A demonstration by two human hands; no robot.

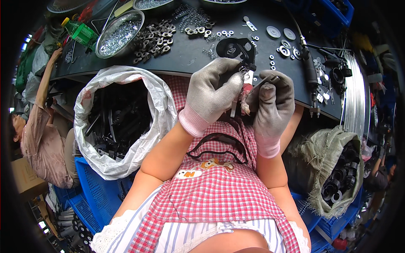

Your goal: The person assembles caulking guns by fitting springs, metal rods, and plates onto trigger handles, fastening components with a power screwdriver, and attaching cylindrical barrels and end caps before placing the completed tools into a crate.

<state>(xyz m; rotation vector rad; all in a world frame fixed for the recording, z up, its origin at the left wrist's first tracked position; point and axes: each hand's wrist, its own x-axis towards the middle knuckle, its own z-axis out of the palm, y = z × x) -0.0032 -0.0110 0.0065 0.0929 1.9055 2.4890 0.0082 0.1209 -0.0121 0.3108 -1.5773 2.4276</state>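
My left hand (213, 90), in a grey-white glove with a pink cuff, is closed with thumb and forefinger pinching a small coil spring (244, 74). Just beyond the fingertips is a black metal part (237, 49) with a round wheel. My right hand (272, 105), gloved too, has its fingers curled around a flat grey metal piece (270, 80). Between the hands, at the table's near edge, a red cloth-like wrapping (246, 95) covers something I cannot make out.
A metal bowl of small shiny parts (120, 36), loose springs (192, 19) and washers (273, 32) lie on the dark table (185, 55). A white sack (162, 101) stands left, a woven sack (312, 156) right. Thin metal rods (355, 92) lie at right. Another person (48, 135) sits at left.
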